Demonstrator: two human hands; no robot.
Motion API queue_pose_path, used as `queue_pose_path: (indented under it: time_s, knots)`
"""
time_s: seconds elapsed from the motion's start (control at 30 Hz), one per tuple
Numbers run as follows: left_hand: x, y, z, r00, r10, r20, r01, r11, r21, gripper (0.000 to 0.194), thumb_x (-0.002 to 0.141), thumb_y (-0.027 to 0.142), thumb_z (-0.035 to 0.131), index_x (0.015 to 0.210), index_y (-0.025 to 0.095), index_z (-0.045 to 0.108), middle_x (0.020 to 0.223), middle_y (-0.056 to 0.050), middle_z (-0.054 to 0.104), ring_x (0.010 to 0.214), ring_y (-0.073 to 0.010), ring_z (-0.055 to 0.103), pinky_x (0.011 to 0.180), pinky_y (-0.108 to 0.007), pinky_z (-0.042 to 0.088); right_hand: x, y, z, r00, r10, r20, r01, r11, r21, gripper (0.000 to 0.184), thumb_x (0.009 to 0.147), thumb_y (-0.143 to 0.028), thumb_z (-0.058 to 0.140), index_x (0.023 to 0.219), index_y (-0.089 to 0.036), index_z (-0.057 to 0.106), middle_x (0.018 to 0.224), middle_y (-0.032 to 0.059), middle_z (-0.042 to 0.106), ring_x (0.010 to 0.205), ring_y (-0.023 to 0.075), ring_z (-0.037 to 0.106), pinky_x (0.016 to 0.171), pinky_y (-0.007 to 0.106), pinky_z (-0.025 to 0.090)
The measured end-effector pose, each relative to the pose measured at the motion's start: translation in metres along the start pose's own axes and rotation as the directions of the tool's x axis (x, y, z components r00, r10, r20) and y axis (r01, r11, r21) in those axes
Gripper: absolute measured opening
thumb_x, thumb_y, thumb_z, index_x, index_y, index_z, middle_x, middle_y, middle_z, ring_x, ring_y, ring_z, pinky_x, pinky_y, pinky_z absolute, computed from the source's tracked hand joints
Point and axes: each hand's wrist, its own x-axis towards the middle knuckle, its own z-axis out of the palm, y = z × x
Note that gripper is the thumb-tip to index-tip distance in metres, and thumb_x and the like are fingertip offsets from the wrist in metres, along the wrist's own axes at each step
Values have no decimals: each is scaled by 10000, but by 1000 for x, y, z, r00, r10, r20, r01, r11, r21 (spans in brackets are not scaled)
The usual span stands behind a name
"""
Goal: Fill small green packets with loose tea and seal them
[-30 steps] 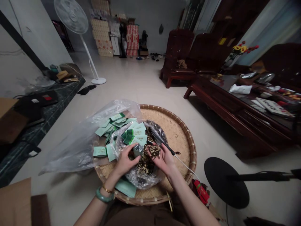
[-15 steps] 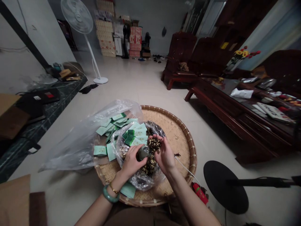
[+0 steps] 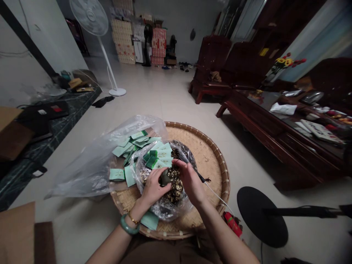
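Note:
My left hand [image 3: 152,186], with a green bangle on its wrist, grips a small dark green pouch [image 3: 165,179] between thumb and fingers. It is above a clear plastic bag [image 3: 164,212] of dried, brown-and-cream flower-like or leafy bits [image 3: 176,189]. Just to the right, my right hand [image 3: 192,182] is over the same bag with fingers stretched out, and no clump shows in it. Beside it lies a black-handled tool [image 3: 201,177] on a white cord, partly hidden by the hand. Flat pale green packets [image 3: 162,154] lie on the bag's far side.
A round woven bamboo tray [image 3: 214,154] holds the bag and more green packets [image 3: 121,151]. A large clear plastic sheet [image 3: 82,168] spills over its left edge. A black round stand base [image 3: 262,216] is at right; a dark wooden table [image 3: 264,135] stands beyond.
The clump of dried bits that was in my right hand is gone from it, and its fingers have straightened. The black-handled tool now shows beside it. My left hand still grips the pouch.

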Motion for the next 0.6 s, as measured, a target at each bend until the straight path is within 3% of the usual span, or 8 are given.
queue_pose_path:
  time_s: [0.13,0.23,0.43,0.6]
  knots:
    - [0,-1,-1,1000,-6,-3,6,1000,-6,453,699,207,656,1147,197,587,1076,-82,651,1008,-249,587,892,-401,481,-3,-6,-13,991,14,130,21,963,-267,355,818,-436,601,1119,-258,657,1253,32,618,1222,235,504,1111,454,288]
    - [0,0,-1,1000,-5,12,5,1000,-1,462,698,193,647,1156,205,582,1080,-78,650,1005,-244,586,898,-404,477,-3,-13,-18,979,-35,201,117,905,-409,326,834,-328,571,1142,-256,649,1250,40,617,1210,233,515,1106,465,302]
    - [0,2,-4,999,-13,30,13,1000,6,454,701,197,642,1152,196,580,1060,-75,654,1006,-247,586,891,-395,486,-3,-23,-15,946,-169,276,284,839,-463,378,840,-174,484,1195,-257,585,1250,70,540,1169,204,521,978,391,475]
    - [-1,1,-4,999,20,35,-21,1000,22,459,708,192,635,1162,200,564,1067,-76,649,1002,-243,585,898,-398,483,4,-17,-13,894,-191,405,415,695,-588,498,779,-46,485,1223,-257,563,1138,72,543,1045,186,573,895,359,530]
